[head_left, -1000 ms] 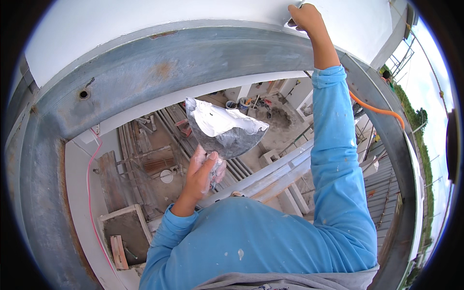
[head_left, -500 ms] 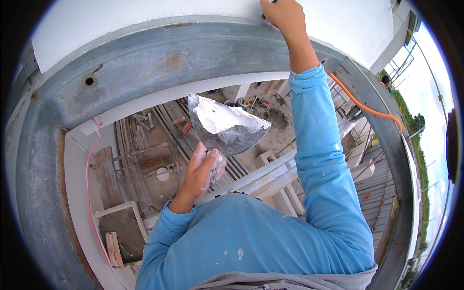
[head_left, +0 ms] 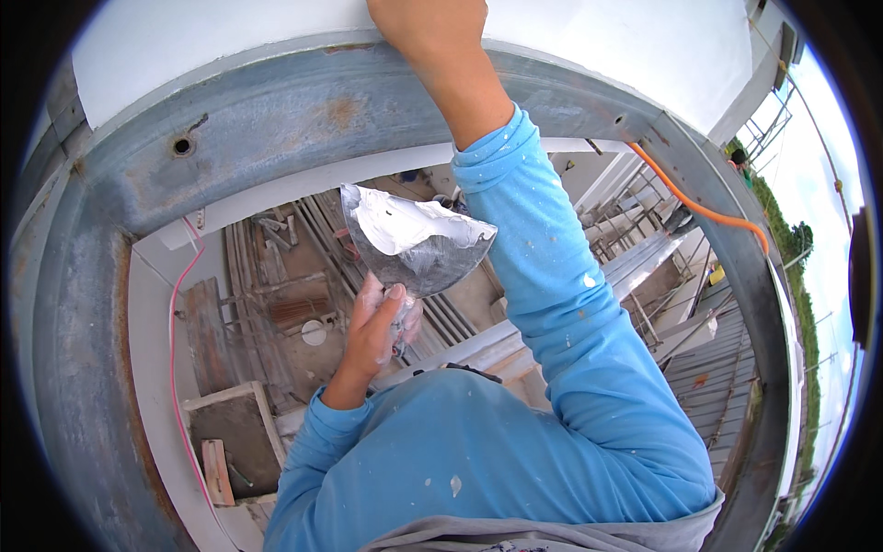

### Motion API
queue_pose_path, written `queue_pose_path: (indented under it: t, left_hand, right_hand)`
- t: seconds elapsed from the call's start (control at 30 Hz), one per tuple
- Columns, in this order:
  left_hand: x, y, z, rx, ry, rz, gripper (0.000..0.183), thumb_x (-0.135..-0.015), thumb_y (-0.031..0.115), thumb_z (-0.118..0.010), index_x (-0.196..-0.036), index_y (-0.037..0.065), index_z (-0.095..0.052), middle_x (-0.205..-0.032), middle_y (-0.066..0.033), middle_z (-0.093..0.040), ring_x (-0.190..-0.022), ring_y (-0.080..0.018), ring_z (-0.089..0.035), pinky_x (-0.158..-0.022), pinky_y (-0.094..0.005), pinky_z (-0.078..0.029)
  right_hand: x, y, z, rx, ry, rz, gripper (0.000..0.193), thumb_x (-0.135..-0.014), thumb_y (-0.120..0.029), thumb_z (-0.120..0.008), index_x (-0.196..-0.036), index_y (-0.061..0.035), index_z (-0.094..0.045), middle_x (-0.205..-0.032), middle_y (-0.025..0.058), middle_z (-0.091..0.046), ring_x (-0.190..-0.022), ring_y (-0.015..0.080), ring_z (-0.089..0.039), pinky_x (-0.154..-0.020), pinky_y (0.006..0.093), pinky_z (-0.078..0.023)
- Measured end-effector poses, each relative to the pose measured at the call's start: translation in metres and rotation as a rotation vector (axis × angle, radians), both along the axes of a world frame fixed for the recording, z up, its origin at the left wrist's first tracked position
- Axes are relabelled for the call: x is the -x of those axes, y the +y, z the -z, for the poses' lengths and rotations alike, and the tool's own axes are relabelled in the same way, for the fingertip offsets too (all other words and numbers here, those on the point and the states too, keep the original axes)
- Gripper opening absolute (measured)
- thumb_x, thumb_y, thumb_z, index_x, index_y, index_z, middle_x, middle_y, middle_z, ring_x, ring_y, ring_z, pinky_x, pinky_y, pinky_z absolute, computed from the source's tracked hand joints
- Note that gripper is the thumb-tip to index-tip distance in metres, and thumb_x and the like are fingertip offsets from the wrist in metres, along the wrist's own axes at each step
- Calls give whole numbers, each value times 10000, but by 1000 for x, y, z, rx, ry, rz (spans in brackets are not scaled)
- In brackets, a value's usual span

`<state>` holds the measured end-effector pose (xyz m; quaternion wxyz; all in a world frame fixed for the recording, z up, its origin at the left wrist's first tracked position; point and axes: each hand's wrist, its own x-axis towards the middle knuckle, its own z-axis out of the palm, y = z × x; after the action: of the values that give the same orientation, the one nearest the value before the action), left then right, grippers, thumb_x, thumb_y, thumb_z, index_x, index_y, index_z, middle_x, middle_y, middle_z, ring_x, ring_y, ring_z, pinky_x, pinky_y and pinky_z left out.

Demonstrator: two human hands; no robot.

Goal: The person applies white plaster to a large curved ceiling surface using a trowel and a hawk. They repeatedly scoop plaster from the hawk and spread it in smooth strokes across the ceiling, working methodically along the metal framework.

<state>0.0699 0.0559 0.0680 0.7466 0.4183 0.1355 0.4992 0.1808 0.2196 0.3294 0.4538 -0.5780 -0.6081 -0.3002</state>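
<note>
My left hand (head_left: 379,319), smeared with white, is closed around the lower end of a dark half-round putty plate (head_left: 432,264). A thick layer of white putty (head_left: 400,221) covers its upper part. Above and to the right, my right hand (head_left: 432,20) is raised against the white wall (head_left: 258,23) and cut off by the top edge. Its back shows a bent, closed shape; the fingers and whatever they grip are out of sight. A grey, rust-stained steel beam (head_left: 276,110) runs just below that wall, under my right wrist.
The steel frame surrounds an opening with a drop to a lower level. Down there are long metal bars (head_left: 322,235), planks (head_left: 204,322) and a sand-filled box (head_left: 235,432). An orange hose (head_left: 690,198) crosses at the right; a pink cable (head_left: 173,340) hangs at the left.
My right hand has swept left along the white wall, its forearm now leaning left. The dark end of a tool showing in its grip earlier is out of view. The putty plate has shifted slightly left.
</note>
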Motion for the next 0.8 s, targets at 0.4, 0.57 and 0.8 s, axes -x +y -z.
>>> queue_pose_path:
  t: [0.4,0.57,0.8]
  left_hand:
    - [33,-9,10,39,-36,-197,395,-1028,261,-400,-1376,76,-370,-637,-34,-432,-445,-133,-422,-430,-275,-387]
    - [50,-12,20,62,-31,-273,371,-1033,281,-395,-1332,63,-393,-648,-36,-434,-441,-133,-413,-421,-279,-383]
    - [45,-4,14,99,-10,-248,368,-1030,270,-406,-1329,55,-399,-654,-43,-444,-452,-137,-415,-416,-280,-377]
  right_hand:
    - [15,-74,-31,-105,-37,-322,319,-904,-185,-480,-731,39,-628,-804,306,-652,-744,470,-642,-742,515,-533]
    - [-168,-62,-37,-68,592,-464,350,-926,-202,-545,-895,138,-622,-687,158,-632,-692,290,-727,-555,329,-616]
    - [-268,2,-30,53,643,-223,370,-908,-210,-536,-913,154,-603,-723,193,-657,-643,294,-718,-608,353,-604]
